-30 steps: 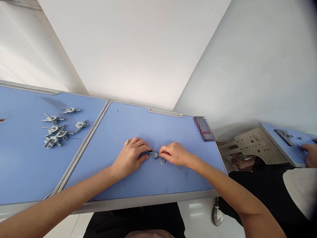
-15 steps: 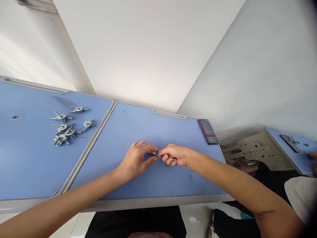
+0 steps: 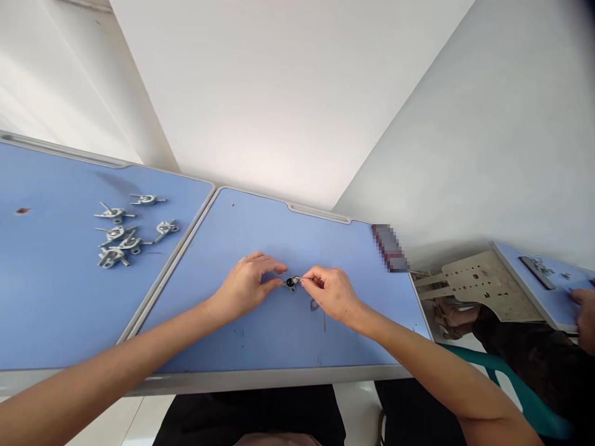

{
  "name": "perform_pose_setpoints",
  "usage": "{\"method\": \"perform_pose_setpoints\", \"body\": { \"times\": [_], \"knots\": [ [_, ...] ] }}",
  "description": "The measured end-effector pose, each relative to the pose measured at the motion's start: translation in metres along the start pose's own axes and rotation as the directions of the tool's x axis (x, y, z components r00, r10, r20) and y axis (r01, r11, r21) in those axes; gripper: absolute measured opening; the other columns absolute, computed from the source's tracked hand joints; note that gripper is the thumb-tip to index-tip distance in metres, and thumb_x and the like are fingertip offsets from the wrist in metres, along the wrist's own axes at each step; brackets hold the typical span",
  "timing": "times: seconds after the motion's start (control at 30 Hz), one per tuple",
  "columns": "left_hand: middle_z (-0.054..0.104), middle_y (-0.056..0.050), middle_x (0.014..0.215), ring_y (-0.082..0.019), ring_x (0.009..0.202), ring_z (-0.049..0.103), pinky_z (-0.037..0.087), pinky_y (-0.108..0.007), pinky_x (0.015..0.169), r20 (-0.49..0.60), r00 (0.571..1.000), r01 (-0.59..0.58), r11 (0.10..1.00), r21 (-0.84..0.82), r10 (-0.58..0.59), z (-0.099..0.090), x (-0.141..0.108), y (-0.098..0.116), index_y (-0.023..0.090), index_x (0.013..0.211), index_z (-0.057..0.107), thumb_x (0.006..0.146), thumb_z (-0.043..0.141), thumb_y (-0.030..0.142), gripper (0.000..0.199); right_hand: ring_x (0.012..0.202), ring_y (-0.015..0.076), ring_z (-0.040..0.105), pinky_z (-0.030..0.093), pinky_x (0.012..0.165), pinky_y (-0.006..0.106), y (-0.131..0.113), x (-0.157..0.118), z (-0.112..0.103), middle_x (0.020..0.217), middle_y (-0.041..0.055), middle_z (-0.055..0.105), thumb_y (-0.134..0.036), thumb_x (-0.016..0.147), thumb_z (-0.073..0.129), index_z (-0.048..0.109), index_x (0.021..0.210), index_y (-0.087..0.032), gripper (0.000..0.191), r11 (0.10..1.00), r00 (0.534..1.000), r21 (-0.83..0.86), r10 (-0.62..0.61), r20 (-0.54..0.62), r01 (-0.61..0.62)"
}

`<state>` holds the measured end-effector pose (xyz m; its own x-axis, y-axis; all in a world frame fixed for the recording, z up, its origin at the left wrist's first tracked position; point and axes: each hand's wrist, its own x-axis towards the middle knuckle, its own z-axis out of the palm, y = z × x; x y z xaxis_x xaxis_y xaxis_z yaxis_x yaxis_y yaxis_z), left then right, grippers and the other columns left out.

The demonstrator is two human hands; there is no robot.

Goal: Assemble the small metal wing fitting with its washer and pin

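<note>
On the left desk (image 3: 41,260) lie several cast metal fittings (image 3: 121,235) in a loose cluster. On the next desk (image 3: 260,217), the left hand (image 3: 244,286) stands half open, its thumb just beside a small metal part with a black ring (image 3: 292,282); whether they touch is hard to tell. The right hand (image 3: 331,292) pinches that part narrowly at the fingertips, a grip that suits something so small. A grey piece (image 3: 314,305) lies just beside that hand. Far right, a co-worker's hand (image 3: 586,313) rests over another desk (image 3: 543,303).
</note>
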<state>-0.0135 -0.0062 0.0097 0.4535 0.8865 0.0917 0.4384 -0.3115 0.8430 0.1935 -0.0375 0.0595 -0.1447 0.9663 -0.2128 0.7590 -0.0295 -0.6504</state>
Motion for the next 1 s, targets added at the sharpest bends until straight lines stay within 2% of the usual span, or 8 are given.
{"method": "perform_pose_setpoints", "body": {
  "times": [0.1,0.23,0.37,0.6,0.77,1.0],
  "knots": [
    [0.071,-0.003,0.105,-0.026,0.105,0.055,0.041,-0.044,0.09,0.005,0.997,-0.08,0.969,0.233,0.081,0.001,-0.003,-0.002,0.025,0.107,0.07,0.081,0.067,0.023,0.026,0.049,0.0092,0.046,0.035,0.053,0.022,0.003,0.001,0.008,0.052,-0.0063,0.053,-0.03,0.085,0.059,0.064,0.069,-0.021,0.019,0.994,0.995,0.081,0.081,-0.057,-0.076],
    [0.07,-0.003,0.107,-0.026,0.108,0.053,0.037,-0.045,0.093,0.014,0.995,-0.1,0.93,0.354,0.101,0.006,-0.005,0.003,0.023,0.107,0.068,0.079,0.073,0.021,0.029,0.051,0.0096,0.048,0.034,0.052,0.022,0.007,0.001,0.022,0.056,-0.0061,0.057,-0.032,0.083,0.061,0.063,0.067,-0.021,0.02,0.988,0.987,0.1,0.129,-0.093,-0.119],
    [0.07,-0.002,0.104,-0.025,0.106,0.054,0.035,-0.045,0.095,0.011,0.993,-0.114,0.924,0.366,0.118,0.011,-0.004,0.003,0.022,0.105,0.068,0.078,0.073,0.02,0.027,0.052,0.0094,0.048,0.034,0.055,0.023,0.007,0.002,0.029,0.056,-0.0065,0.058,-0.032,0.082,0.062,0.061,0.064,-0.021,0.022,0.994,0.985,0.044,0.106,-0.138,-0.101],
    [0.07,0.0,0.103,-0.023,0.104,0.053,0.035,-0.043,0.093,0.002,0.987,-0.152,0.93,0.335,0.161,0.014,-0.004,-0.001,0.024,0.103,0.068,0.08,0.069,0.016,0.024,0.05,0.0093,0.046,0.032,0.054,0.023,0.0,0.003,0.026,0.054,-0.0067,0.057,-0.03,0.08,0.061,0.06,0.061,-0.021,0.021,0.988,0.986,-0.005,0.152,-0.07,-0.153],
    [0.07,0.0,0.103,-0.023,0.104,0.053,0.033,-0.044,0.095,-0.012,0.983,-0.171,0.929,0.327,0.185,0.016,-0.005,-0.003,0.025,0.101,0.068,0.082,0.068,0.016,0.022,0.049,0.0086,0.045,0.03,0.055,0.023,0.0,0.005,0.027,0.053,-0.0076,0.057,-0.028,0.081,0.061,0.06,0.061,-0.021,0.02,0.989,0.989,-0.062,0.128,-0.078,-0.133],
    [0.07,0.0,0.1,-0.023,0.102,0.054,0.035,-0.042,0.092,-0.028,0.984,-0.157,0.937,0.312,0.174,0.018,-0.003,-0.004,0.024,0.098,0.068,0.085,0.063,0.016,0.015,0.054,0.0101,0.046,0.025,0.057,0.026,-0.007,0.005,0.031,0.058,-0.0056,0.061,-0.023,0.086,0.06,0.064,0.068,-0.022,0.018,0.932,0.992,-0.356,0.027,-0.126,-0.071]
  ]
}}
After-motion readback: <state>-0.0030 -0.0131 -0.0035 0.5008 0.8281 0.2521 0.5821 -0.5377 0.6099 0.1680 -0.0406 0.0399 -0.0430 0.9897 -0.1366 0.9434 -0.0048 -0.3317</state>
